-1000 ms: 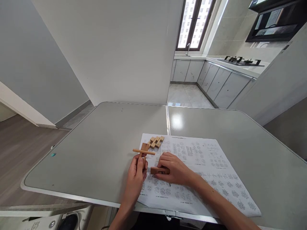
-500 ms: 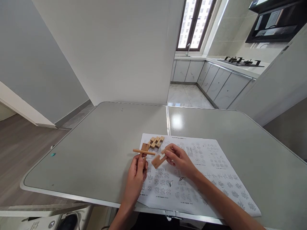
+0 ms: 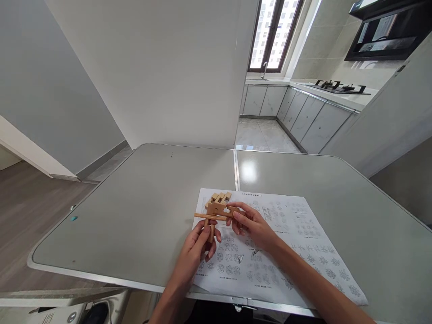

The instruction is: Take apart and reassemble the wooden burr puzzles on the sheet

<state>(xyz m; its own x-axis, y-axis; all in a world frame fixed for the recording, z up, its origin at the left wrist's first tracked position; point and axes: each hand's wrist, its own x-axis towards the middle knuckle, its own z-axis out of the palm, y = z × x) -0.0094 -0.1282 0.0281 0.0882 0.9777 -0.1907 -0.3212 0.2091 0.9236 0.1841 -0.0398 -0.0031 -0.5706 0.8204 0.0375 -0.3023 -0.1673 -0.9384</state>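
Note:
My left hand point(image 3: 199, 240) is closed around the lower part of some crossed wooden puzzle pieces point(image 3: 209, 231), from which a thin wooden strip point(image 3: 202, 216) sticks out sideways. Between thumb and fingers, my right hand point(image 3: 249, 222) pinches a flat notched wooden puzzle piece point(image 3: 218, 209). That piece lies along the top of the crossed pieces; whether it is fitted into them I cannot tell. Just beyond, several more notched wooden blocks point(image 3: 221, 197) rest on a printed diagram sheet point(image 3: 286, 265). Fingers hide part of what each hand holds.
The sheet lies on a grey-green folding table point(image 3: 135, 216) with a metal seam point(image 3: 236, 171) across it. A small teal bit point(image 3: 74, 218) is near the table's left edge. Beyond the table are a white wall and a kitchen counter point(image 3: 324, 96) with a stove.
My right hand's notched piece has turned and come up against the crossed pieces. My left hand has shifted slightly to the right, and its fingers have opened a little.

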